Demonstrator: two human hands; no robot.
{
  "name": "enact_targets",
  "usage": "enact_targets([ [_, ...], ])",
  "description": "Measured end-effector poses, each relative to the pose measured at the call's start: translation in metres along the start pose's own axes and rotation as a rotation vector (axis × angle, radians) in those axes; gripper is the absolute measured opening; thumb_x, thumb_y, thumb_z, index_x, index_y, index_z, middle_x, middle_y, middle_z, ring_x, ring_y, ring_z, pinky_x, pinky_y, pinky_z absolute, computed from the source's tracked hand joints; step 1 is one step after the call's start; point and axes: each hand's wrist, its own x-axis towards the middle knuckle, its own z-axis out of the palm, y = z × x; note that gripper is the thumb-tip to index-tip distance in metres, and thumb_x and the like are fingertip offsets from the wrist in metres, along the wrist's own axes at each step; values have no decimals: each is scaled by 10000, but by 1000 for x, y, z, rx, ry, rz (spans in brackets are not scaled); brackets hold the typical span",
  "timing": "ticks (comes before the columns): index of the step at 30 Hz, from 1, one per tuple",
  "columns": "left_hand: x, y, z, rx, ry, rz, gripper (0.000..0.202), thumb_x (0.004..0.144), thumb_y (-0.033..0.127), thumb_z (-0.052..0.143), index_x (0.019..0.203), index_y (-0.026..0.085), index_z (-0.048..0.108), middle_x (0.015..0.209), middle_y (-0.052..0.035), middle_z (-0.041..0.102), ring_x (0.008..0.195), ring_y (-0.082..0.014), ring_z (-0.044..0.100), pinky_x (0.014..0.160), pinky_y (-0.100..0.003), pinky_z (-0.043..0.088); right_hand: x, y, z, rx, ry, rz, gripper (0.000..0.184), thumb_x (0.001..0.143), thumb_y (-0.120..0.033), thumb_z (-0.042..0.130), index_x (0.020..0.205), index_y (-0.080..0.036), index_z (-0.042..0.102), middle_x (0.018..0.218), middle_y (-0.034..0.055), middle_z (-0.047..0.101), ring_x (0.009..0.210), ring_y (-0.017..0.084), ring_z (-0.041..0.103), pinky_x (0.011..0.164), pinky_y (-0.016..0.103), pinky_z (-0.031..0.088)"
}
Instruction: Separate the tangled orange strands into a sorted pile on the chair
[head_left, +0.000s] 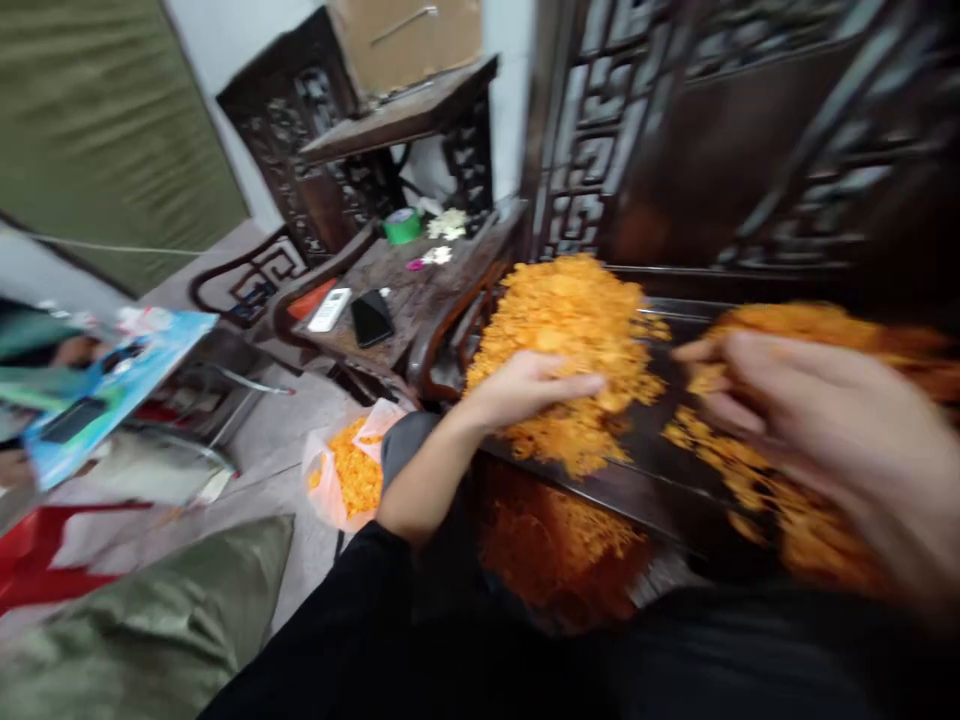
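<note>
A tall heap of small orange pieces (570,310), which look like artificial flower parts, lies on a dark wooden bench. My left hand (521,390) rests against the near side of this heap, thumb stretched out and apart from the forefinger. Its other fingertips are partly hidden among the pieces. To the right, my right hand (795,410) is smeared by motion, its fingers curled together around a small orange flower piece (705,380). Beneath and behind that hand spreads a second orange pile (810,325).
A pale plastic bag (322,485) of orange pieces stands on the floor. On a wooden side seat lie a black phone (372,318), a white remote (330,310), green tape (403,226) and white flower pieces (448,224). Another person's blue board (142,370) is at left.
</note>
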Motion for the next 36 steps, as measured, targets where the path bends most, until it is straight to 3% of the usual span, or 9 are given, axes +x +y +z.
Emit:
enact_targets([
  [3, 6, -5, 6, -141, 104, 48, 450, 798, 600, 782, 863, 162, 698, 738, 3, 629, 636, -94, 527, 602, -224, 406, 15, -36, 32, 311, -53, 219, 479, 864, -617, 739, 1023, -165, 746, 685, -5, 495, 451, 50, 337, 432, 270, 160],
  [6, 11, -6, 14, -136, 158, 64, 480, 848, 623, 729, 731, 175, 602, 578, 60, 467, 508, -62, 374, 512, -219, 319, 15, -40, 47, 377, -44, 270, 559, 848, -657, 738, 1096, -156, 742, 652, -43, 425, 456, 46, 276, 445, 261, 98],
  [10, 12, -5, 29, 71, 64, 53, 424, 863, 580, 725, 822, 162, 670, 746, -18, 656, 688, -123, 591, 683, -272, 492, 8, -30, 52, 176, 23, 127, 606, 877, -729, 652, 1072, -168, 774, 520, -69, 333, 461, 83, 282, 463, 255, 191],
  [15, 16, -12, 42, 247, 67, 56, 448, 818, 480, 780, 1062, 110, 708, 1083, -156, 755, 1054, -263, 692, 950, -395, 547, 5, -36, 61, -160, 70, -54, 654, 897, -783, 562, 993, -183, 803, 679, 35, 644, 665, 175, 578, 621, 317, 467],
  [18, 15, -14, 43, 142, 61, 57, 462, 770, 412, 822, 1103, 119, 694, 1074, -147, 755, 1153, -277, 672, 1002, -396, 543, 9, -33, 64, -232, 101, -93, 664, 917, -781, 528, 925, -175, 799, 654, 26, 630, 686, 176, 601, 670, 330, 497],
  [25, -7, 3, 21, 70, -84, 73, 289, 773, 394, 846, 756, 153, 688, 692, -30, 653, 732, -167, 647, 685, -286, 537, 44, -10, -20, -169, 512, -35, 601, 1045, -613, 443, 1193, -96, 713, 617, 3, 572, 464, 64, 341, 518, 296, 290],
  [30, 5, -4, 17, -82, 43, 75, 303, 785, 422, 847, 907, 164, 745, 818, -20, 729, 740, -136, 674, 698, -270, 550, 28, -19, -30, -164, 314, 12, 463, 1003, -383, 645, 1409, -159, 641, 663, -38, 602, 477, 58, 349, 512, 270, 276],
  [33, 12, -6, 25, -160, 45, 98, 400, 756, 413, 872, 1048, 163, 762, 970, -54, 781, 885, -181, 731, 817, -319, 592, 12, -34, -1, -215, 149, -6, 369, 943, -464, 697, 1143, -170, 795, 555, -49, 517, 492, 90, 405, 513, 273, 333],
  [36, 13, -6, 31, -152, 68, 117, 480, 739, 424, 881, 1114, 149, 764, 1090, -97, 794, 1022, -227, 740, 915, -361, 598, 2, -49, 23, -285, 48, -88, 376, 891, -548, 723, 897, -189, 834, 614, 2, 629, 589, 140, 550, 585, 309, 447],
])
